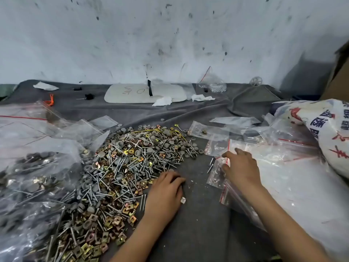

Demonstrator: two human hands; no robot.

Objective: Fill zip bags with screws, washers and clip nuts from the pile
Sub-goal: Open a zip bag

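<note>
The right hand (pixel 240 167) lies with fingers spread on a small clear zip bag with a red seal strip (pixel 215 176), gripping nothing. The left hand (pixel 166 188) rests knuckles-up with fingers curled (whether they hold anything, I cannot tell) at the right rim of the pile of silver screws, grey round washers and brass square clip nuts (pixel 122 163), in the middle of the grey cloth-covered table (pixel 200 220). Clear bags of packed hardware (pixel 28 176) crowd its left edge.

A mixed pile (pixel 124 167) of silver screws, grey washers and brass-coloured clip nuts spreads across the bench; small red-striped zip bags (pixel 217 148) lie flat beside it.
</note>
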